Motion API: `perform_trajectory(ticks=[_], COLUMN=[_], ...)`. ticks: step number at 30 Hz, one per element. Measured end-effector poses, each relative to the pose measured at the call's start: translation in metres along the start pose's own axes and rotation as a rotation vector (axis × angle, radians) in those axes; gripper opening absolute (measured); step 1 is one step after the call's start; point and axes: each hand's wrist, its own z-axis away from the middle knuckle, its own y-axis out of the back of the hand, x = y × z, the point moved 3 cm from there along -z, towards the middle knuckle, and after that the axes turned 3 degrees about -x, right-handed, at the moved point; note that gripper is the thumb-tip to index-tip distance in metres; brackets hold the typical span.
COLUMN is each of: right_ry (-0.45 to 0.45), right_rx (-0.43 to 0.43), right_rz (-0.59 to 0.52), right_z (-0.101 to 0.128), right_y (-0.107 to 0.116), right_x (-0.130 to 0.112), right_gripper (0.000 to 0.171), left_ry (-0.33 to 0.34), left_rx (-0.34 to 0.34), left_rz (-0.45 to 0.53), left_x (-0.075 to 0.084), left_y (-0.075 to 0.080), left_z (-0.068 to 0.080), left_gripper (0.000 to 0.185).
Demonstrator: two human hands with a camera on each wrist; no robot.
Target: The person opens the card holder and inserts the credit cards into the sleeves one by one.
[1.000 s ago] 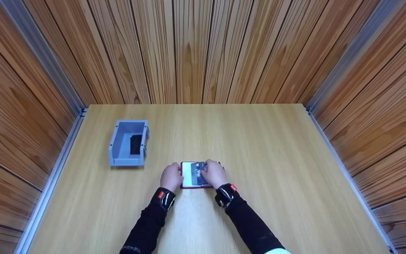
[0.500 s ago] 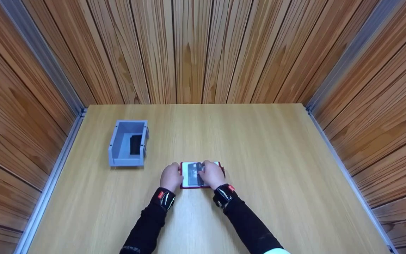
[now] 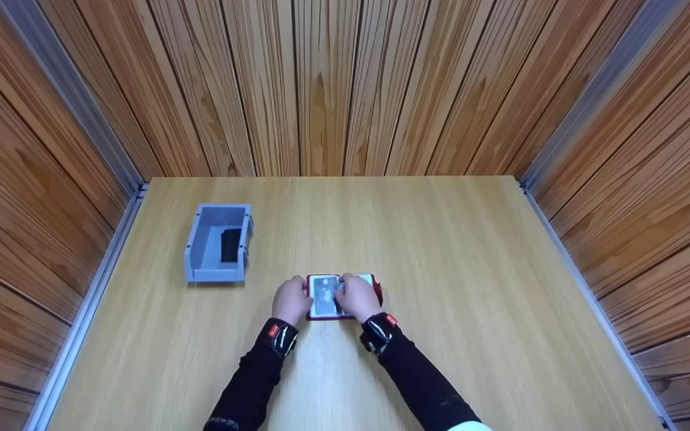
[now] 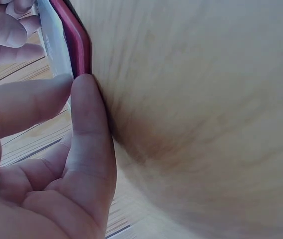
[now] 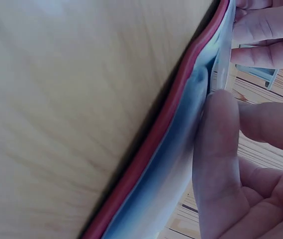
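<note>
Red cover (image 5: 149,137) edge-on, wrist views only

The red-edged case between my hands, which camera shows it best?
The head view: the red-edged case shows from above, nearly whole, the right hand covering part. The left wrist view shows only a short stretch of edge, pinched by the left hand; the right wrist view, a longer edge, cut off.

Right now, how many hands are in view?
2: the left hand pinching the red-edged holder at its left edge, the right hand holding the grey card over it.
</note>
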Motion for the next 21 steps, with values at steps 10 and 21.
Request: perform_trajectory(ticks=[10, 21], right_ry=[0.002, 0.040], right_rx=[-0.013, -0.024], right_rz=[-0.008, 0.009], right_z=[0.0000, 0.0010], right_y=[-0.0044, -0.0036], right_x=[0.0009, 0.0030], right_gripper=[0.030, 0.026], left_ry=[0.007, 0.025], left_rx=[0.000, -0.003], left_rz=[-0.004, 0.003], left_x=[0.0003, 0.0018], left_y=[-0.0003, -0.0008], left_z=[0.0003, 0.0007], left_gripper=[0.022, 0.030])
